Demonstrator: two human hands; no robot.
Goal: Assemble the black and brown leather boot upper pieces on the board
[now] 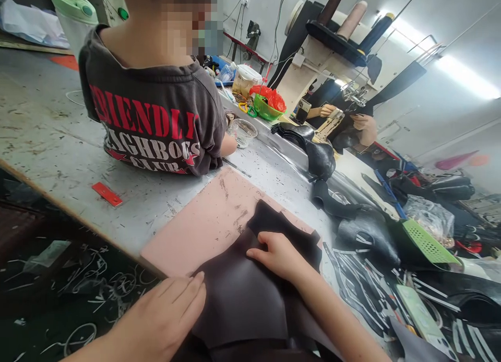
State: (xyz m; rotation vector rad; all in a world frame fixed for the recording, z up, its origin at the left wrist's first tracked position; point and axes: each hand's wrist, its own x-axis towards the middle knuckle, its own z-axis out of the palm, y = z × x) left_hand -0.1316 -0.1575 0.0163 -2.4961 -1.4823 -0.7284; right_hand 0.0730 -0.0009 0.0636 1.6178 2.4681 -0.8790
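Observation:
A dark brown leather piece (242, 299), with a black backing (282, 223) showing at its far end, lies partly on a pink board (195, 223) in front of me. My left hand (168, 310) rests along its left edge, fingers stretched out side by side and the thumb hidden. Near the far end, my right hand (277, 255) is closed on the leather, thumb on the brown face and index finger bent. The fingertips beyond are hidden.
A small child (152, 101) sits on the table beyond the board. A red strip (107, 194) lies near the table's left edge. At right are black leather parts (366, 231), cut strips (356, 283) and a green phone-like object (425, 320). Another person's hands (364, 124) work at a sewing machine (336, 64).

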